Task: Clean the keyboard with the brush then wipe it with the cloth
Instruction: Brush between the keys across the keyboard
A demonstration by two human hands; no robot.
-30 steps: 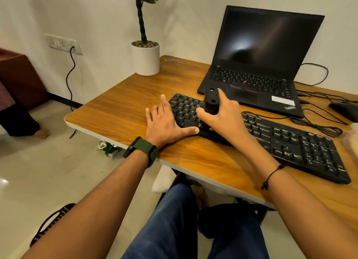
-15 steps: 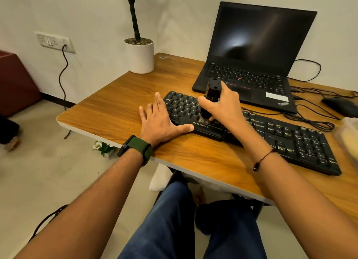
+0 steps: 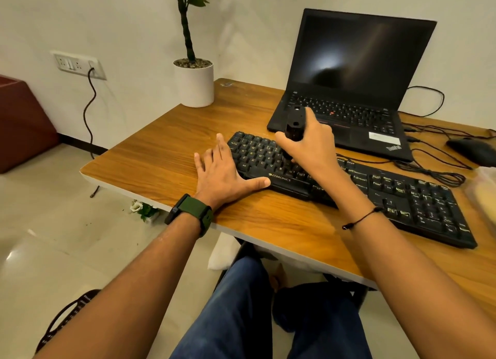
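A black keyboard [image 3: 349, 189] lies slantwise across a wooden desk [image 3: 166, 146], running from the centre of the frame toward the right edge, with both of the person's hands gathered at its left end. The left hand [image 3: 222, 173], just left of centre, lies flat and spread on the desk, fingers straight alongside the keyboard's left edge and the thumb stretched out along its front edge near the printed brand name. A green watch [image 3: 192, 213] sits on that wrist. The right hand [image 3: 308, 146], above and to the right of the left one, is curled around a black brush [image 3: 294, 127], thumb and fingers wrapping its upright handle; the brush's lower end meets the keys on the left part of the keyboard, though the bristles are hidden by the hand. A thin dark cord bracelet [image 3: 361, 219] circles the right wrist.

Behind the keyboard, in the upper right of the frame, an open laptop [image 3: 354, 71] stands with a dark screen. A mouse [image 3: 472, 149] and loose cables [image 3: 432, 170] lie at the right edge. A potted plant [image 3: 194, 82] in a white pot occupies the desk's far corner, upper centre. No cloth can be made out for certain.
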